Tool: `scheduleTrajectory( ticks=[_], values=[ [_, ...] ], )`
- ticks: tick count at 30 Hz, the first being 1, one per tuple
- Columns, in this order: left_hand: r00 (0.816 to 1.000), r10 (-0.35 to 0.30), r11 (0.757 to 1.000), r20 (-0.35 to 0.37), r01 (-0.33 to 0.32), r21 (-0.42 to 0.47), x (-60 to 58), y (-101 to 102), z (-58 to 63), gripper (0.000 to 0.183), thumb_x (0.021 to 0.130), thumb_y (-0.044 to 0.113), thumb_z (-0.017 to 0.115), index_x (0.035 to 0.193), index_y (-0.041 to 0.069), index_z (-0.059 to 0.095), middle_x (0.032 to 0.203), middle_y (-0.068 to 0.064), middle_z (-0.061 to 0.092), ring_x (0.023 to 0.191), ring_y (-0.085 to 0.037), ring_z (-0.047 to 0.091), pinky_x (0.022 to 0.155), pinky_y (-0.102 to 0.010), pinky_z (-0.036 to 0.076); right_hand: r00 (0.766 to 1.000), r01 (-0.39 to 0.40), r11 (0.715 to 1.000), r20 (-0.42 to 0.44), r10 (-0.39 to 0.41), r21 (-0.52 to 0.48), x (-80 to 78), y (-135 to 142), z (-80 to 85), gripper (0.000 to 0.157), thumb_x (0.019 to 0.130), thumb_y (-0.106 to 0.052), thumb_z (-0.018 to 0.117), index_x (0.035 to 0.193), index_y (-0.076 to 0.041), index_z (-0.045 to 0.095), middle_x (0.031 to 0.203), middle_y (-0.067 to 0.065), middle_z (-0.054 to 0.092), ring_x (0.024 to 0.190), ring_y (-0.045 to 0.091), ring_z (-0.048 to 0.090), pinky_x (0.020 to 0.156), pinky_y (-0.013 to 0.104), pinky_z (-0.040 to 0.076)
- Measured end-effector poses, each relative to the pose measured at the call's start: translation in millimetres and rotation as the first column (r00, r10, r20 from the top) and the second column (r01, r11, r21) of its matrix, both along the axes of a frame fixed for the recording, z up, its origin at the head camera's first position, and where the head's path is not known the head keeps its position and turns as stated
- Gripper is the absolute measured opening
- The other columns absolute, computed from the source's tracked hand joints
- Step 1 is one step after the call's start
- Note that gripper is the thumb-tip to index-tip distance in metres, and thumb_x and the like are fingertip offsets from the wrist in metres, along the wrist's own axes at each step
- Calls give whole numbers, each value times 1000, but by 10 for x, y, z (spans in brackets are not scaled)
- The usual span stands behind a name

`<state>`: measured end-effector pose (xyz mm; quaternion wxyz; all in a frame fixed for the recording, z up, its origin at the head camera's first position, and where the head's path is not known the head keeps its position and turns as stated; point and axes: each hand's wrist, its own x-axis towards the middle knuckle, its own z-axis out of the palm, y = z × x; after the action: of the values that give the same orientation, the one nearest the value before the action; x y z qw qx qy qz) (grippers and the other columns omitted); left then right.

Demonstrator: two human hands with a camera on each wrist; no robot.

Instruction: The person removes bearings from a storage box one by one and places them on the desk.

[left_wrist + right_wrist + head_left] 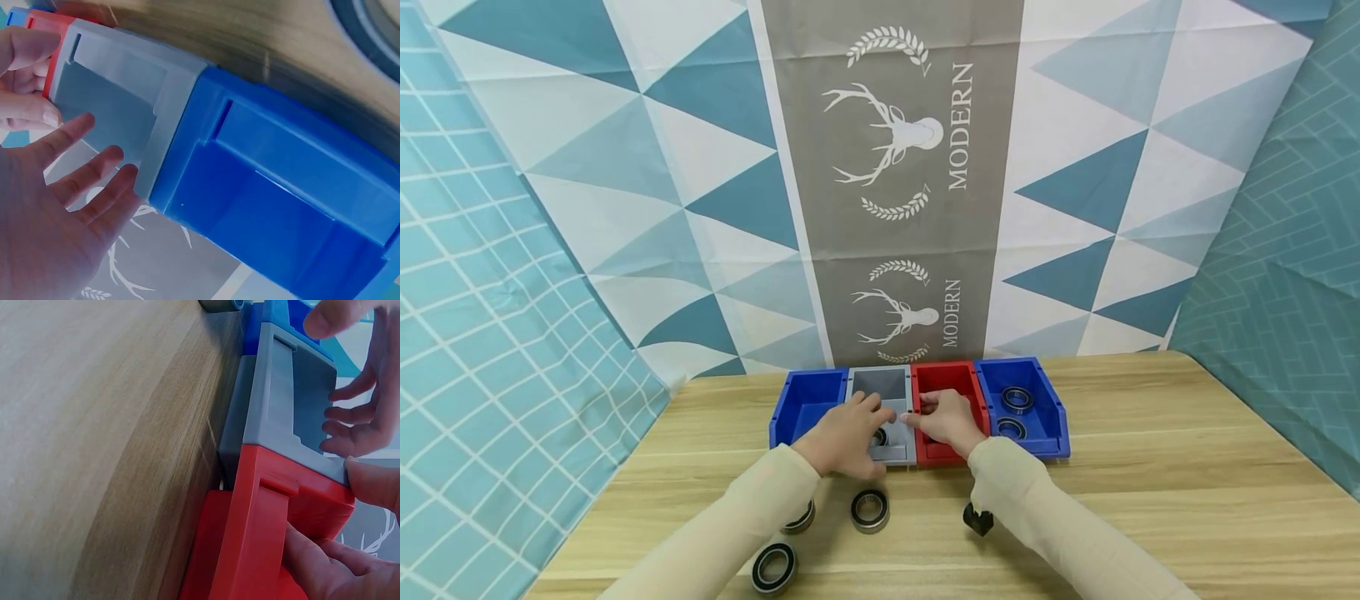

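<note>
Fingers spread and slightly bent, my left hand [848, 435] hovers over the grey bin [880, 383], holding nothing. Inside that bin a ball bearing [879, 437] is partly covered by the hand. My right hand [952, 420] pinches the side wall of the red bin [250, 544] where it meets the grey one. Its thumb [372, 481] lies on the grey side, and its other fingers reach down inside the red bin. The left blue bin [275, 206] looks bare inside. Two bearings [1017, 400] lie in the right blue bin [1054, 446].
The bins stand in a row against the patterned backdrop [895, 233]. On the wooden table [1150, 467] in front lie three bearings, one in the middle [870, 511], one lower left [774, 568], one half under the left sleeve [801, 520]. A small black object [977, 518] shows by the right sleeve.
</note>
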<state>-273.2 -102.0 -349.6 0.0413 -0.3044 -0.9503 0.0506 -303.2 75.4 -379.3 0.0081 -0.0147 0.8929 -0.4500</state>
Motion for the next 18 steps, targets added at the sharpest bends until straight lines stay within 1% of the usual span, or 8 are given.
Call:
scheduleTrajectory(
  ticks=[5, 10, 14, 18],
  values=[
    [1000, 7, 999, 27, -6, -35, -135, 52, 64, 55, 74, 44, 73, 122, 20, 60, 115, -5, 58, 100, -20, 51, 86, -38, 55, 1000, -1, 1000, -5, 1, -14, -7, 14, 17, 57, 80, -30, 77, 127, -2, 61, 112, 15, 70, 100, 26, 64, 82, 37, 57],
    [996, 58, 997, 74, -53, -60, -286, 104, 107, 52, 75, 42, 72, 122, 22, 61, 123, -5, 57, 107, -22, 51, 91, -43, 54, 1000, -5, 1000, 1, 5, -8, -11, 13, 21, 57, 80, -30, 77, 127, -1, 61, 112, 15, 70, 99, 26, 64, 81, 37, 58],
    [988, 96, 993, 118, -88, -75, -379, 131, 102, 51, 78, 41, 71, 124, 22, 61, 128, -6, 57, 110, -23, 52, 93, -45, 53, 1000, -6, 1000, 7, 6, 3, -10, 8, 9, 58, 80, -30, 77, 127, -2, 61, 112, 15, 70, 100, 26, 64, 81, 37, 58],
    [978, 136, 989, 159, -125, -78, -440, 145, 75, 50, 78, 42, 71, 123, 21, 62, 126, -6, 58, 106, -22, 55, 92, -45, 54, 1000, -4, 1000, 10, 4, -6, -8, 2, -6, 58, 79, -30, 78, 127, -2, 61, 113, 15, 70, 101, 27, 63, 82, 37, 58]
  ],
)
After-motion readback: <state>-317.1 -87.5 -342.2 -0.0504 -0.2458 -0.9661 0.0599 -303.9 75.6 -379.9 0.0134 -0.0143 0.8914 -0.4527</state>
